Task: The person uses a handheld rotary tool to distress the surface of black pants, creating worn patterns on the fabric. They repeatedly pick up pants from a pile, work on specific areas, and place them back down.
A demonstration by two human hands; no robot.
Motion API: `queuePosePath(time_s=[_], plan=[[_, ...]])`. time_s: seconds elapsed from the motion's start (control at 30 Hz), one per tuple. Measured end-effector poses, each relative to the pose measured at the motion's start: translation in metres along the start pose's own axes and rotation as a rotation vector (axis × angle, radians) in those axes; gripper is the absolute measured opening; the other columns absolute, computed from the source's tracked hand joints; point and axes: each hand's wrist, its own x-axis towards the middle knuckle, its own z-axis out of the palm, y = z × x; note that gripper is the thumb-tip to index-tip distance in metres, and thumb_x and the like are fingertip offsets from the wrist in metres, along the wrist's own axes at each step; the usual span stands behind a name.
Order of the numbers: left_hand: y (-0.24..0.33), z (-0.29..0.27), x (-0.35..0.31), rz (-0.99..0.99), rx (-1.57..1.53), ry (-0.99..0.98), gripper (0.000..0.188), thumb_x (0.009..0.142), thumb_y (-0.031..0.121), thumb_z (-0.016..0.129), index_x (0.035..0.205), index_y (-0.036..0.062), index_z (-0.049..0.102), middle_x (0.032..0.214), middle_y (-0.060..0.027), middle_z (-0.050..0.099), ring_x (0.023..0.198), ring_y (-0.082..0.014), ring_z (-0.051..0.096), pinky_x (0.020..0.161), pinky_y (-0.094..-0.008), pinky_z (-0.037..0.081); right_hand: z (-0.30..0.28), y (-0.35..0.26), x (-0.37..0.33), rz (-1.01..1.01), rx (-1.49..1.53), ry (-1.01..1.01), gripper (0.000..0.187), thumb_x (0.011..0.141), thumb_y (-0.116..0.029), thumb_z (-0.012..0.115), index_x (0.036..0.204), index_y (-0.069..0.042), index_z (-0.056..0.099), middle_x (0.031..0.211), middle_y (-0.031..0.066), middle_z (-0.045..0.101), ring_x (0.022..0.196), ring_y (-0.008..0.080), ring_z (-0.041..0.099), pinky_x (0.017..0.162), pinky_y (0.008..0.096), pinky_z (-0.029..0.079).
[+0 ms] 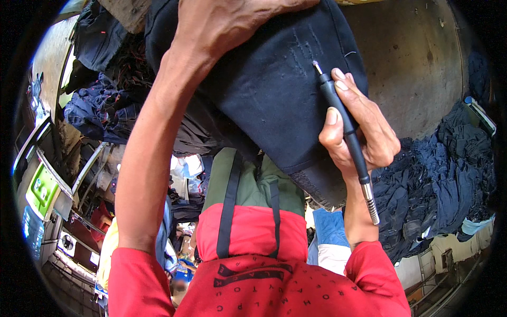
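A dark navy garment [264, 100] is spread taut in front of me, apparently a trouser leg. Short frayed scratch lines mark its upper right part. My left hand [227, 24] lies on the upper part of the cloth, one digit stretched to the right; the other fingers are cut off by the top edge. In my right hand [364, 124] is a black pen-shaped rotary tool handpiece [343, 113], gripped between thumb and fingers. Its small rounded tip is at the cloth just below the scratch lines; whether it touches is unclear. A metal spring sleeve ends the handpiece.
Piles of dark garments [433, 169] lie at the right, with more jeans [100, 108] at the left. A brown worn panel [417, 68] stands behind the cloth on the right. A green plastic item [42, 190] and a fan-like white unit [67, 244] are at the far left.
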Motion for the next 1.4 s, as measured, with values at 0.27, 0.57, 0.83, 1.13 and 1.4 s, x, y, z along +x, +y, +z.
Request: queuePosePath(time_s=[0.27, 0.57, 0.83, 1.13, 1.4], plan=[[-0.003, -0.002, -0.001, -0.062, -0.005, -0.053, 0.041, 0.084, 0.043, 0.092, 0.109, 0.011, 0.085, 0.111, -0.0032, 0.081, 0.108, -0.0226, 0.068, 0.106, -0.0396, 0.045, 0.0, -0.001, -0.006, 0.029, 0.009, -0.01, 0.036, 0.085, 0.004, 0.067, 0.119, 0.011, 0.076, 0.114, 0.0312, 0.079, 0.114, 0.041, 0.079, 0.108, 0.0512, 0.06], [0.0, -0.003, -0.001, -0.036, 0.027, -0.041, 0.04, 0.084, 0.042, 0.092, 0.109, 0.0111, 0.085, 0.113, -0.003, 0.081, 0.11, -0.0226, 0.067, 0.106, -0.0387, 0.044, 0.006, 0.007, -0.005, -0.071, 0.084, -0.003, 0.034, 0.081, 0.004, 0.066, 0.112, 0.013, 0.078, 0.107, 0.0318, 0.08, 0.109, 0.0415, 0.08, 0.104, 0.0522, 0.062], [0.001, -0.006, -0.001, -0.08, 0.008, -0.065, 0.04, 0.084, 0.042, 0.092, 0.109, 0.0109, 0.085, 0.113, -0.003, 0.08, 0.11, -0.0229, 0.067, 0.107, -0.0389, 0.044, 0.002, 0.0, -0.008, -0.008, 0.014, -0.021, 0.035, 0.087, 0.004, 0.067, 0.119, 0.012, 0.076, 0.116, 0.0308, 0.079, 0.115, 0.0402, 0.079, 0.109, 0.0483, 0.059], [-0.002, -0.009, -0.003, 0.082, 0.117, -0.008, 0.047, 0.086, 0.048, 0.089, 0.116, 0.0115, 0.084, 0.141, -0.0113, 0.07, 0.137, -0.0304, 0.055, 0.118, -0.0497, 0.038, -0.021, -0.027, -0.028, -0.043, 0.067, -0.11, 0.034, 0.096, 0.0, 0.064, 0.128, 0.009, 0.069, 0.119, 0.0321, 0.078, 0.117, 0.0439, 0.077, 0.107, 0.0495, 0.06], [-0.014, -0.02, 0.003, 0.137, 0.114, 0.086, 0.048, 0.088, 0.054, 0.083, 0.092, 0.007, 0.076, 0.098, -0.0087, 0.073, 0.106, -0.0322, 0.064, 0.099, -0.0473, 0.047, 0.021, -0.053, -0.064, -0.093, 0.028, -0.022, 0.029, 0.089, -0.003, 0.071, 0.115, 0.007, 0.078, 0.11, 0.0272, 0.081, 0.106, 0.0413, 0.081, 0.098, 0.047, 0.066]])
